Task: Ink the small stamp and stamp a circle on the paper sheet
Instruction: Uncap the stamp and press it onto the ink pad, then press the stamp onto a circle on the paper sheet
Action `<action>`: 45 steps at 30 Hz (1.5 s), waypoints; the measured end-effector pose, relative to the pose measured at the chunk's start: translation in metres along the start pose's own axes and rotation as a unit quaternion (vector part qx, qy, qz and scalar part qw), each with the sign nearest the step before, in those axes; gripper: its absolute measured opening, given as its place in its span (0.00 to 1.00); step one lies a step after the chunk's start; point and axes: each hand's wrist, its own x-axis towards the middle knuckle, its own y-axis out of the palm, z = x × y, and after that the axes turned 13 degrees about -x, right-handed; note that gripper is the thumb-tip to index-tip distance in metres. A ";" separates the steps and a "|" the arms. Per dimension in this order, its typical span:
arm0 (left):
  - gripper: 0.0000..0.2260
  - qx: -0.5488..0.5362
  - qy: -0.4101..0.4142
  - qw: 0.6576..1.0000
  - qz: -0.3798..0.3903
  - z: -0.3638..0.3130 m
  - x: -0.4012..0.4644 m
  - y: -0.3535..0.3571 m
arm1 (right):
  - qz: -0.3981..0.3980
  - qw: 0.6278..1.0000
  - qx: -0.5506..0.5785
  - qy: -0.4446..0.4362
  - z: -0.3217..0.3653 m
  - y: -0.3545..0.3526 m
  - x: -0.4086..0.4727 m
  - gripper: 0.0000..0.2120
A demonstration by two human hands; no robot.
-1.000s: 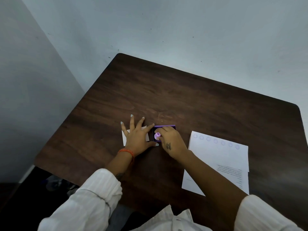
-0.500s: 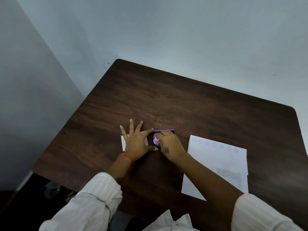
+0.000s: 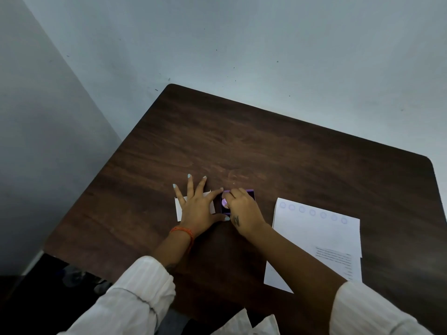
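My right hand [image 3: 243, 210] pinches a small pink-purple stamp [image 3: 224, 202] and holds it down inside a dark ink pad with a purple rim [image 3: 249, 191]. Flat on the table lies my left hand [image 3: 197, 206], fingers spread, its forefinger and thumb bracketing the pad's left side. It also covers a small white card [image 3: 179, 209]. To the right lies the white paper sheet [image 3: 314, 238], with a row of several faint purple circles [image 3: 312, 212] along its top edge and a block of small print near its lower right.
The dark wooden table [image 3: 266, 146] stands against a pale wall, with its left edge near the floor drop. My white sleeves fill the bottom of the view.
My hands have barely moved on the table; the right one still presses the stamp into the pad. The view has shifted slightly.
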 end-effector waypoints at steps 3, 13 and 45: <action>0.34 -0.002 0.004 1.000 0.000 0.001 0.001 0.001 | -0.006 1.000 -0.006 -0.017 -0.003 0.003 0.001 0.25; 0.35 0.025 0.002 1.000 0.014 -0.006 -0.002 -0.005 | -0.044 0.977 0.200 0.057 -0.016 -0.001 0.006 0.08; 0.29 -0.032 0.203 0.976 0.074 -0.154 -0.007 0.061 | -0.213 0.328 0.838 0.380 -0.161 0.008 -0.190 0.08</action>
